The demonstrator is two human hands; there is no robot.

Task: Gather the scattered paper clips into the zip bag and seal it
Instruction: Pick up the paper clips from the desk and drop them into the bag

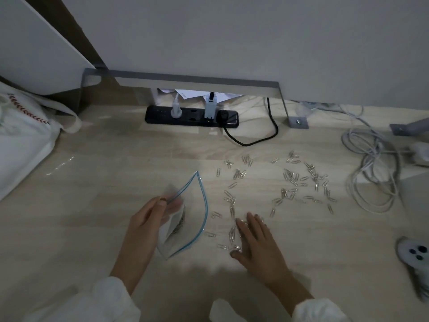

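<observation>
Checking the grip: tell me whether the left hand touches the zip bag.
Touching. Head view: the left hand pinches the zip bag at its rim.

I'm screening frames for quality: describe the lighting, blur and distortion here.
Head view: dim, flat light; motion blur smears the left hand where it pinches the bag; the right hand, flat on the clips, is sharper; wide-angle stretch softens the edges, as at the controller; a shadow pools between the sleeves.

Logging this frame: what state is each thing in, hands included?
paper clips: mostly scattered on the table.
zip bag: mouth open, unsealed, a few clips inside.
left hand: pinches the bag's rim.
right hand: flat, fingers straight, on clips.
power strip: plugs inserted.
</observation>
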